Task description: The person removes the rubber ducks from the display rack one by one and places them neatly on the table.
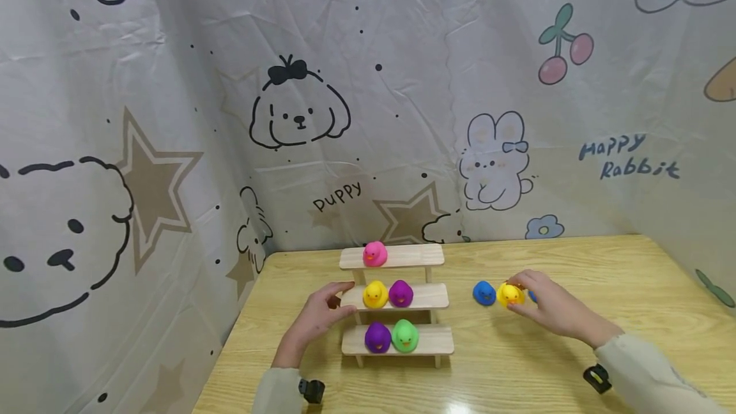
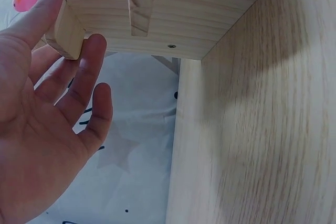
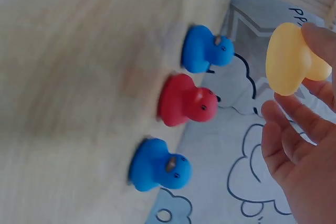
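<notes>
Looks like five ducks (image 1: 400,294) are already parked on the rack (image 1: 434,296) gripped by the left hand (image 1: 318,313), a yellow duck (image 1: 509,297) is pinched in the right hand (image 1: 551,304), and two blue ducks (image 3: 197,51) plus a red duck (image 3: 181,100) are left on the desk (image 1: 489,363) near it.

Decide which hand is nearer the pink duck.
Left: the left hand holds the middle shelf, below the pink duck; the right hand is farther right, holding a yellow duck.

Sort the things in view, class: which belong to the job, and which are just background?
Job, apparently:
yellow duck in the right hand;
wooden rack at the left hand;
shelved ducks;
blue ducks;
red duck.

Background:
table;
printed cloth;
wrist cameras.
</notes>
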The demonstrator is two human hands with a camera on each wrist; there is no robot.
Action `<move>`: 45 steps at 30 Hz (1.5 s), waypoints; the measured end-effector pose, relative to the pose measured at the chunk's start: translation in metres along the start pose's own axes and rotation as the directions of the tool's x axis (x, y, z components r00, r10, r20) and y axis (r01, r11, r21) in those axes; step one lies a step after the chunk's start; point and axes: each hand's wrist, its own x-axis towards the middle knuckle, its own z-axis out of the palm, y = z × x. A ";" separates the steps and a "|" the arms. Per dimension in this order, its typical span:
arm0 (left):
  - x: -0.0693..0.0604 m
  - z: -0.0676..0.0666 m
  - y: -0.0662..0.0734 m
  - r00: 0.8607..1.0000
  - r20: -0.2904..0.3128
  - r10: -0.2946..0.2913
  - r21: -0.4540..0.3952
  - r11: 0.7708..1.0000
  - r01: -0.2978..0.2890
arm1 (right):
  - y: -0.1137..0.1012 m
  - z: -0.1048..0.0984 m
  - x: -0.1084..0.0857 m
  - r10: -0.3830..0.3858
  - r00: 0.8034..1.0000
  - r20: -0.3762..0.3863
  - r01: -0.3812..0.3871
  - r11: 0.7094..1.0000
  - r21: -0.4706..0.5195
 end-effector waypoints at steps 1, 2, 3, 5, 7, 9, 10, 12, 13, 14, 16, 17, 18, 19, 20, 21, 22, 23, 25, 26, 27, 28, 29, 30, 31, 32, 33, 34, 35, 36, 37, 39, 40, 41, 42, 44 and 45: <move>0.000 0.000 0.000 1.000 -0.003 -0.005 -0.001 1.000 0.005 | 0.001 0.002 -0.001 -0.002 1.000 0.007 0.001 1.000 0.015; 0.001 0.000 0.000 1.000 -0.006 -0.013 -0.004 1.000 0.013 | 0.001 0.005 -0.003 -0.002 1.000 0.016 0.002 1.000 0.031; 0.001 0.000 -0.001 1.000 -0.010 -0.013 -0.002 1.000 0.013 | 0.002 0.007 -0.004 -0.004 1.000 0.025 0.003 0.999 0.051; 0.001 0.000 -0.001 1.000 -0.015 -0.009 0.002 1.000 0.009 | 0.003 0.011 -0.005 -0.010 0.998 0.057 0.004 0.996 0.093; 0.001 0.000 -0.001 1.000 -0.015 -0.004 0.002 1.000 0.004 | 0.003 0.015 -0.007 -0.010 0.996 0.090 -0.001 0.992 0.125; 0.000 0.000 -0.001 1.000 -0.014 0.005 0.003 1.000 -0.005 | 0.002 0.017 -0.007 -0.023 0.993 0.116 0.006 0.990 0.143; 0.000 0.000 -0.001 1.000 -0.013 0.012 0.005 1.000 -0.012 | 0.002 0.018 -0.007 -0.026 0.992 0.127 0.007 0.989 0.148; 0.000 0.000 0.000 1.000 -0.011 0.010 0.002 1.000 -0.010 | 0.002 0.020 -0.007 -0.036 0.989 0.140 0.015 0.989 0.147; 0.000 0.000 0.000 1.000 -0.010 0.007 0.002 1.000 -0.007 | 0.002 0.021 -0.007 -0.043 0.989 0.144 0.021 0.989 0.146; 0.000 0.000 0.000 1.000 -0.009 0.005 0.001 1.000 -0.005 | 0.002 0.022 -0.007 -0.042 0.988 0.151 0.020 0.990 0.142; 0.000 0.000 0.000 1.000 -0.006 -0.004 -0.003 1.000 0.004 | 0.002 0.024 -0.007 -0.032 0.986 0.165 0.008 0.990 0.141; 0.001 0.000 0.000 1.000 -0.005 -0.012 -0.004 1.000 0.012 | 0.001 0.025 -0.007 -0.025 0.984 0.175 0.000 0.990 0.140; 0.001 0.000 0.001 1.000 -0.005 -0.013 -0.003 1.000 0.013 | 0.001 0.026 -0.006 -0.016 0.983 0.185 -0.010 0.990 0.139; 0.001 0.000 0.001 1.000 -0.006 -0.016 -0.002 1.000 0.016 | 0.002 0.028 -0.005 -0.012 0.981 0.193 -0.015 0.990 0.137; 0.001 0.000 0.001 1.000 -0.006 -0.017 0.000 1.000 0.017 | 0.002 0.029 -0.005 -0.007 0.979 0.202 -0.020 0.991 0.131; 0.001 0.000 0.001 1.000 -0.007 -0.018 0.004 1.000 0.018 | 0.002 0.030 -0.004 -0.009 0.978 0.206 -0.018 0.991 0.129; 0.001 0.000 0.001 1.000 -0.007 -0.019 0.005 1.000 0.019 | 0.002 0.032 -0.003 -0.012 0.978 0.207 -0.015 0.992 0.125; 0.001 0.000 0.001 1.000 -0.007 -0.018 0.008 1.000 0.018 | 0.003 0.033 -0.003 -0.008 0.977 0.211 -0.017 0.993 0.119; 0.001 0.000 0.000 1.000 -0.006 -0.014 0.009 1.000 0.014 | 0.003 0.034 -0.002 -0.007 0.977 0.214 -0.017 0.994 0.111; 0.001 0.000 0.000 1.000 -0.005 -0.010 0.012 1.000 0.010 | 0.002 0.034 -0.002 -0.003 0.977 0.215 -0.021 0.994 0.107; 0.001 0.000 0.000 1.000 -0.005 -0.006 0.014 1.000 0.006 | 0.002 0.034 -0.002 -0.001 0.976 0.216 -0.023 0.994 0.108; 0.001 0.001 -0.001 1.000 -0.004 0.001 0.017 1.000 -0.001 | 0.002 0.035 -0.002 0.002 0.976 0.217 -0.026 0.994 0.107; 0.001 0.001 -0.001 1.000 -0.005 0.004 0.020 1.000 -0.004 | 0.002 0.035 -0.002 0.000 0.976 0.218 -0.024 0.994 0.109; 0.002 0.001 -0.001 1.000 -0.005 0.008 0.019 1.000 -0.008 | 0.001 0.035 -0.002 0.003 0.976 0.220 -0.027 0.994 0.108; 0.001 0.001 -0.001 1.000 -0.005 0.008 0.016 1.000 -0.008 | 0.001 0.035 -0.001 -0.004 0.975 0.220 -0.021 0.994 0.111; 0.001 0.001 -0.001 1.000 -0.005 0.009 0.015 1.000 -0.008 | 0.001 0.035 -0.001 -0.005 0.975 0.223 -0.020 0.994 0.111; 0.001 0.001 -0.001 1.000 -0.005 0.008 0.013 1.000 -0.008 | 0.001 0.035 0.000 -0.006 0.974 0.227 -0.019 0.994 0.110; 0.001 0.001 -0.001 1.000 -0.005 0.010 0.011 1.000 -0.010 | 0.001 0.035 0.000 -0.009 0.973 0.230 -0.017 0.994 0.107; 0.001 0.000 -0.001 1.000 -0.005 0.011 0.010 1.000 -0.011 | 0.001 0.036 0.000 -0.010 0.972 0.234 -0.015 0.995 0.104; 0.001 0.000 -0.001 1.000 -0.004 0.007 0.007 1.000 -0.007 | 0.001 0.037 0.001 -0.008 0.971 0.239 -0.016 0.995 0.098; 0.000 0.000 -0.001 1.000 -0.003 0.004 0.006 1.000 -0.004 | 0.001 0.037 0.001 -0.009 0.970 0.242 -0.015 0.995 0.097; 0.000 0.000 0.000 1.000 -0.004 -0.001 0.005 1.000 0.001 | 0.002 0.039 0.001 -0.011 0.969 0.248 -0.012 0.996 0.094; 0.000 0.000 0.000 1.000 -0.003 -0.003 0.004 1.000 0.003 | 0.003 0.040 0.001 -0.014 0.968 0.250 -0.010 0.996 0.094; 0.000 0.000 0.000 1.000 -0.002 -0.004 0.004 1.000 0.004 | 0.004 0.041 0.001 -0.016 0.968 0.250 -0.009 0.995 0.095; 0.000 0.000 0.000 1.000 -0.002 -0.011 0.000 1.000 0.011 | 0.005 0.042 0.001 -0.017 0.968 0.252 -0.009 0.995 0.098; 0.001 0.001 -0.001 1.000 -0.001 -0.009 -0.002 1.000 0.009 | 0.006 0.043 0.001 -0.020 0.967 0.255 -0.006 0.995 0.102; 0.001 0.001 -0.001 1.000 0.000 -0.007 -0.002 1.000 0.007 | 0.006 0.044 0.001 -0.021 0.966 0.256 -0.005 0.995 0.102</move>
